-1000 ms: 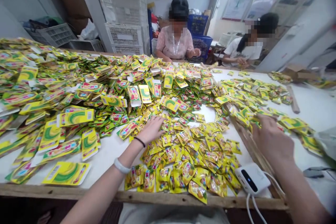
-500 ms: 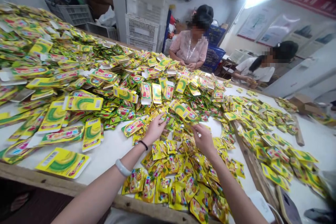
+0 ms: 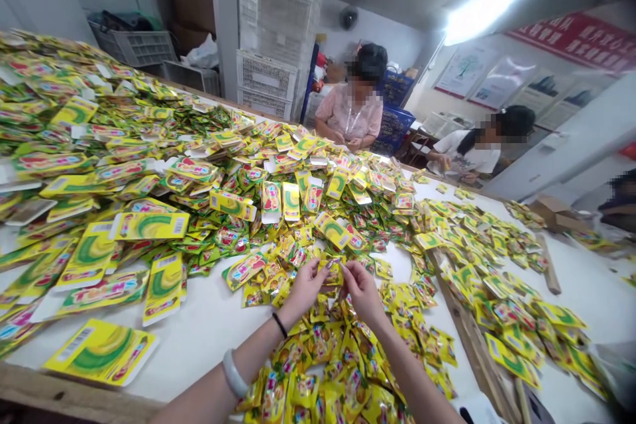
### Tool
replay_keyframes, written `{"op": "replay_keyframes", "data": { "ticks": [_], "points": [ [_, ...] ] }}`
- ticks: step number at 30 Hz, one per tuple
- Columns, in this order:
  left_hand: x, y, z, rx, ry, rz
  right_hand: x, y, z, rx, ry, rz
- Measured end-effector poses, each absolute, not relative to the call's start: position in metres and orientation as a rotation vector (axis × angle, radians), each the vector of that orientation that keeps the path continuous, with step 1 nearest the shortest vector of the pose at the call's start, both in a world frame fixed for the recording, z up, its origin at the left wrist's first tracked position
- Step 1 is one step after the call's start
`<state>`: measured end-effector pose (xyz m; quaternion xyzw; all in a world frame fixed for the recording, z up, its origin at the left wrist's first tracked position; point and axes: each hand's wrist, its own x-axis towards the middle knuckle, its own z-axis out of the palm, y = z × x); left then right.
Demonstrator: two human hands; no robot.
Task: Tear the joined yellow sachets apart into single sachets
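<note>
My left hand [image 3: 307, 286] and my right hand [image 3: 362, 289] meet above a heap of small yellow sachets [image 3: 348, 358] near the table's front edge. Between the fingertips of both hands I hold one small yellow sachet [image 3: 334, 273]. My left wrist wears a black band and a pale bangle. Larger yellow and green flat packets [image 3: 149, 226] lie spread over the table to my left, and one lies alone by the front edge [image 3: 102, 351].
A white table [image 3: 209, 324] carries a wooden strip [image 3: 467, 331] on its right half. More packets [image 3: 517, 318] lie beyond it. Two people sit at the far side [image 3: 355, 109] [image 3: 477, 146]. White crates [image 3: 271, 76] stand stacked behind.
My right hand swung in from the packets on the right to meet my left hand. Both hands now pinch one sachet, lifted off the heap. The view tilted left and up.
</note>
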<state>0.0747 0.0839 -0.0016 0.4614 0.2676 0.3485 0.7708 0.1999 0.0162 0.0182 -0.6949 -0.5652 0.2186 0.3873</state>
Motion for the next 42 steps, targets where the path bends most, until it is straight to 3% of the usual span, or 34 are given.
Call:
{"op": "replay_keyframes", "data": {
  "ticks": [13,16,21,25,30,35,42],
  "points": [
    [0.066,0.086,0.000,1.079,0.491,0.612,0.219,0.026,0.067,-2.063,-2.126,0.273],
    [0.069,0.078,-0.001,1.105,0.509,0.648,0.214,0.015,0.061,-1.984,-1.883,0.360],
    [0.086,0.056,0.000,1.414,0.624,0.739,0.211,-0.015,0.039,-1.488,-1.048,1.037],
    [0.109,0.077,0.025,1.796,0.859,0.716,0.237,-0.040,0.035,-1.543,-0.856,0.870],
    [0.155,0.154,0.062,1.979,1.470,0.382,0.261,-0.082,0.045,-1.834,-1.036,0.635],
    [0.173,0.178,0.057,1.961,1.469,0.321,0.258,-0.113,0.040,-1.793,-1.040,0.698],
    [0.119,0.123,0.049,1.889,1.253,0.459,0.261,-0.123,0.042,-1.558,-0.740,0.880]
  ]
}}
